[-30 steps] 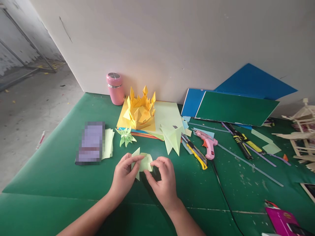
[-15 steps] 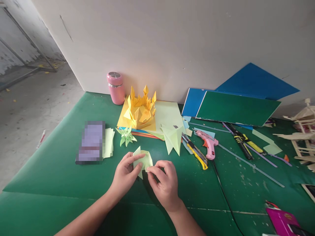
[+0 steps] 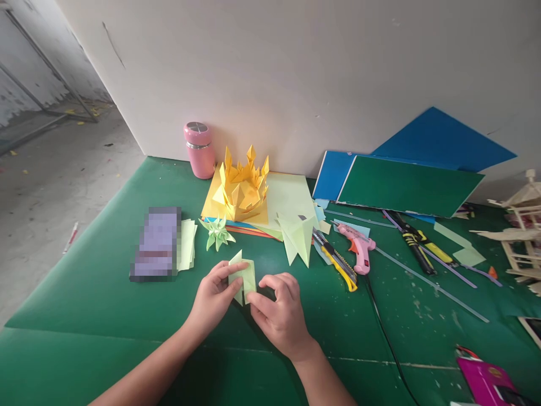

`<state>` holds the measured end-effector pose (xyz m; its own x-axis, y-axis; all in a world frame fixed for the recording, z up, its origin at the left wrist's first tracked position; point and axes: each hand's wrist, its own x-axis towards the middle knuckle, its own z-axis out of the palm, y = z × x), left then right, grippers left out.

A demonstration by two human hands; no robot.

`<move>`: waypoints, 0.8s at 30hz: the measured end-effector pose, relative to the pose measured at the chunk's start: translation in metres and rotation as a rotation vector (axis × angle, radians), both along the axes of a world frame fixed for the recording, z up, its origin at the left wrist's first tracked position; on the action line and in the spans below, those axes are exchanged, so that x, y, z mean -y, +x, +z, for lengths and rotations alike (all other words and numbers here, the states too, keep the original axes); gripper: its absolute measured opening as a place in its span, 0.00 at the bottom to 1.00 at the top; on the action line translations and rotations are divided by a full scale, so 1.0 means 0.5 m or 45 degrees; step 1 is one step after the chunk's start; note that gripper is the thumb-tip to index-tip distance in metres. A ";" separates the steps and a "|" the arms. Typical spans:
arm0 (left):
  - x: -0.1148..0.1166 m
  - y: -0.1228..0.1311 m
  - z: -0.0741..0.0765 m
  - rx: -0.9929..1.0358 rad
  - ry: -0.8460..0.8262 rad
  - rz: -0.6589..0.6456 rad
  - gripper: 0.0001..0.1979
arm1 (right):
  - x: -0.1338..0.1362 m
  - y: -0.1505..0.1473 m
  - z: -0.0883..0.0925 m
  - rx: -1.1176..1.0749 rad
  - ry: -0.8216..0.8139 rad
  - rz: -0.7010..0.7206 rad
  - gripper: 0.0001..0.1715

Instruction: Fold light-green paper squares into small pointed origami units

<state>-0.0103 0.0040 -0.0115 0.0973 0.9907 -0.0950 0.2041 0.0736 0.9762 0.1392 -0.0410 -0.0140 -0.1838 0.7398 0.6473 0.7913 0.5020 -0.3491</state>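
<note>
A small piece of folded pale green paper (image 3: 249,274) is held just above the green table. My left hand (image 3: 214,294) pinches its left part, with fingers on top near a pointed corner. My right hand (image 3: 279,310) grips the lower right corner between thumb and a finger, while the index finger curls above. Just beyond the hands sit a green paper flower (image 3: 217,232) and a larger pointed pale green folded paper (image 3: 296,239). Behind them, a yellow paper crown (image 3: 243,194) rests on stacked coloured sheets (image 3: 291,194).
On the left lies a blurred purple rectangle (image 3: 158,242) beside pale green slips (image 3: 186,245). A yellow utility knife (image 3: 338,262), a pink glue gun (image 3: 359,248) with a black cord, and pliers (image 3: 416,248) lie right. A pink flask (image 3: 200,152) stands against the wall.
The right half of the green paper has folded over leftward, going from a curved flap to a flat narrow panel. My right hand has moved slightly left with its corner.
</note>
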 end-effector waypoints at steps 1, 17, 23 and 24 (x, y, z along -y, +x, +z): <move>-0.001 -0.001 0.000 -0.009 -0.003 -0.004 0.13 | 0.000 0.000 0.000 0.010 -0.004 0.014 0.10; 0.002 0.002 -0.005 0.025 -0.016 0.010 0.12 | -0.003 0.005 -0.009 -0.101 -0.026 -0.195 0.06; 0.009 0.010 -0.005 0.086 0.051 -0.009 0.14 | -0.002 0.003 -0.006 -0.134 -0.007 -0.236 0.06; 0.009 0.011 -0.006 0.092 0.052 -0.007 0.14 | -0.002 0.004 -0.005 -0.128 0.004 -0.207 0.08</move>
